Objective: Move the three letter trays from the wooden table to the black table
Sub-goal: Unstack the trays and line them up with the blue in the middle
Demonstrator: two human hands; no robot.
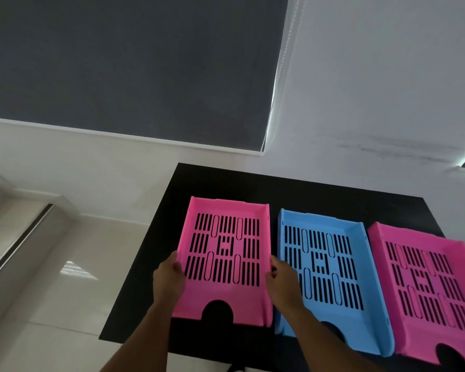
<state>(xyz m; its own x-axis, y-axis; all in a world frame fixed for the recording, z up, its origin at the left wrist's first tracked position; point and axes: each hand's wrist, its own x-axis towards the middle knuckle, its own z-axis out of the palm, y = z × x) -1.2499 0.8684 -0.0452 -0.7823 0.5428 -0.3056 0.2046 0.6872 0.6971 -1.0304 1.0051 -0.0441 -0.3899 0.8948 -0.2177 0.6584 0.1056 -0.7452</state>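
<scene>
Three slotted letter trays lie side by side on the black table. The left pink tray is held on both long sides: my left hand grips its left wall and my right hand grips its right wall. The blue tray sits just right of it, partly behind my right hand and forearm. A second pink tray rests at the far right, cut off by the frame edge. The wooden table is out of view.
A white wall with a dark roller blind rises behind the table. Pale glossy floor tiles and a door track lie to the left of the table.
</scene>
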